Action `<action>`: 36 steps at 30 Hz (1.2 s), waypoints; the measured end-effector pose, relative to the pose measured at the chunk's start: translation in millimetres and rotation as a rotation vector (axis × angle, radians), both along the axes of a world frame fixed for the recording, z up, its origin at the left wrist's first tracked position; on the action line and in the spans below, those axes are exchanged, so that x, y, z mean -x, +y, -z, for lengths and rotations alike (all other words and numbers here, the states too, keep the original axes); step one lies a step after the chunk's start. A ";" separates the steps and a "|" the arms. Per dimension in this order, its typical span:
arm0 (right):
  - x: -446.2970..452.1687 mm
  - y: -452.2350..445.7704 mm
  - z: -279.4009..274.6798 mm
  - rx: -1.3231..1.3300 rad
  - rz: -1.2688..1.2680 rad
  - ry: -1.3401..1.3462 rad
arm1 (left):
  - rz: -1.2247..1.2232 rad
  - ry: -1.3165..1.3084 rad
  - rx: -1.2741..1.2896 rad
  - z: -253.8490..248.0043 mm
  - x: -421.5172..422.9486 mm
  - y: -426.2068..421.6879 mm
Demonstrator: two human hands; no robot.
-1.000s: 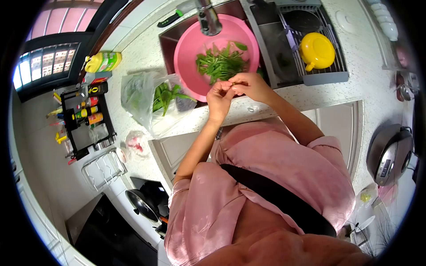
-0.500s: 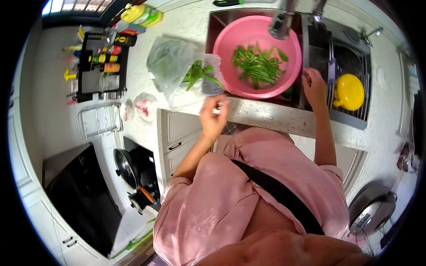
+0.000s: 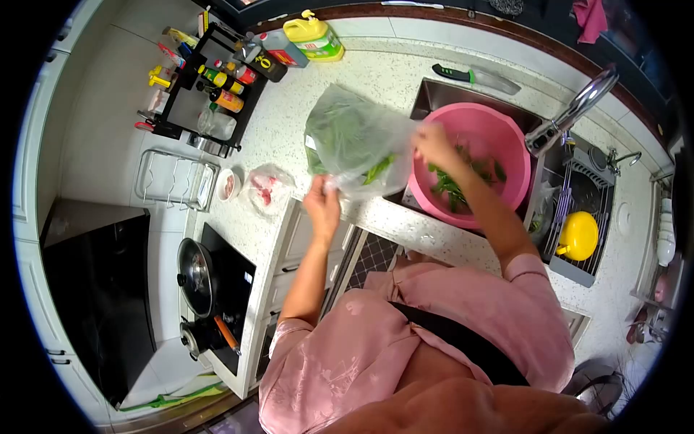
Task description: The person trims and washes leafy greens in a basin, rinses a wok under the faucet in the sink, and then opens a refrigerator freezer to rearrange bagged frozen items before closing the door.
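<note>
A clear plastic bag (image 3: 354,134) with leafy greens (image 3: 377,169) inside lies at the left of the sink, its mouth side stretched between my hands. My left hand (image 3: 322,205) is closed on the bag's near edge, over the counter front. On the bag's right edge, my right hand (image 3: 435,148) is closed too, above the rim of the pink basin (image 3: 510,130). Cut green stems and leaves (image 3: 452,189) lie in that basin, partly hidden by my right forearm. The basin sits in the metal sink (image 3: 434,92).
A knife (image 3: 477,77) lies behind the sink, and the faucet (image 3: 578,108) arches at its right. A yellow pot (image 3: 578,236) rests on the drying rack. Left are a small bowl (image 3: 228,185), a bag with reddish pieces (image 3: 266,192), bottles (image 3: 230,81) and a lidded pan (image 3: 195,276).
My right hand has crossed left from the sink's right edge to the bag. My left hand has taken hold of the bag, which is now lifted and spread. The view has shifted.
</note>
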State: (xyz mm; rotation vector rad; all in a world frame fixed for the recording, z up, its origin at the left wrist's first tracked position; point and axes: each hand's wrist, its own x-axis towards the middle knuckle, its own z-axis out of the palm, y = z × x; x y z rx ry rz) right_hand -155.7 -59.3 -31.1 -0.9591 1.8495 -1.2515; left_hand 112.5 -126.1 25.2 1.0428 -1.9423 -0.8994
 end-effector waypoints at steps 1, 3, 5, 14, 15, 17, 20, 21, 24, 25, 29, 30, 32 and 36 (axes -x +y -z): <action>9.6 -15.0 -31.1 0.018 -0.011 -0.113 | 0.021 0.095 -0.028 -24.4 3.3 -12.1; 14.7 -44.4 -85.1 0.089 -0.035 -0.102 | 0.029 0.111 -0.136 -62.5 8.0 -53.3; 10.5 -86.4 -118.7 0.043 -0.057 -0.150 | 0.031 0.266 -0.402 -98.2 22.5 -96.9; 44.2 -246.0 -171.7 0.553 -0.061 -0.163 | 0.162 0.824 -0.186 -132.0 113.3 -207.7; 58.3 -255.6 -161.5 0.600 -0.089 -0.281 | 0.181 0.831 -0.155 -129.7 125.0 -200.2; 79.6 -249.1 -148.7 0.572 -0.022 -0.372 | 0.223 0.716 -0.196 -114.9 151.4 -182.0; 109.6 -228.7 -105.0 0.281 0.140 0.002 | 0.357 0.283 -0.342 -69.8 173.2 -165.8; 114.3 -206.7 -89.1 0.130 0.252 0.376 | 0.399 0.165 -0.369 -55.3 171.6 -155.9; 90.6 -91.8 -32.1 0.401 0.412 0.741 | 0.423 0.152 -0.156 4.3 146.4 -135.7; 83.9 -54.7 7.0 0.396 0.401 0.594 | 0.406 0.199 -0.113 18.4 132.1 -122.4; 22.1 94.1 193.0 -0.473 -0.083 0.947 | 0.426 0.017 -0.449 79.3 87.0 -70.0; 17.0 107.0 192.0 -0.472 -0.092 0.938 | 0.459 -0.002 -0.530 89.2 79.2 -54.5; 30.9 115.7 180.1 -0.815 -0.489 0.699 | 0.469 -0.011 -0.645 98.2 75.9 -27.0; 49.9 102.1 176.4 -0.899 -0.068 0.724 | 0.452 0.038 -0.737 108.4 64.6 17.3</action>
